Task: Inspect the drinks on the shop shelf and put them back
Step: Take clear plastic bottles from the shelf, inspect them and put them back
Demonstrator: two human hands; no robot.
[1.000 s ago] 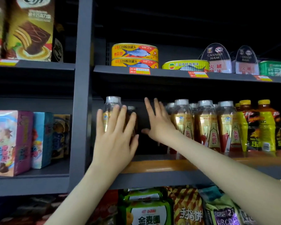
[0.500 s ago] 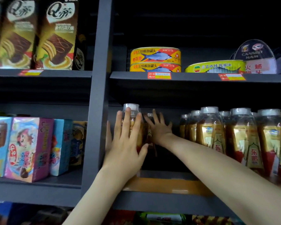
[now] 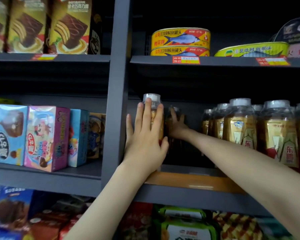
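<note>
A tea bottle [image 3: 152, 98] with a clear cap and gold label stands at the left end of the drinks shelf [image 3: 189, 181], beside the grey upright. My left hand [image 3: 144, 137] lies flat against its front, fingers straight up to the cap. Behind it in the shadow stands a second bottle [image 3: 176, 110]. My right hand [image 3: 177, 126] reaches deep into the shelf and touches that bottle with spread fingers. More of the same gold-labelled bottles [image 3: 241, 130] stand in rows to the right, across a dark gap.
The grey shelf upright [image 3: 118, 84] stands just left of my left hand. Colourful snack boxes [image 3: 45, 135] fill the bay to the left. Yellow fish cans [image 3: 180, 40] sit on the shelf above. Packaged snacks [image 3: 185, 226] lie on the shelf below.
The view has moved closer to the shelf. My right hand has gone from the open gap deeper and leftward to the rear bottle. My left hand has stayed on the front bottle.
</note>
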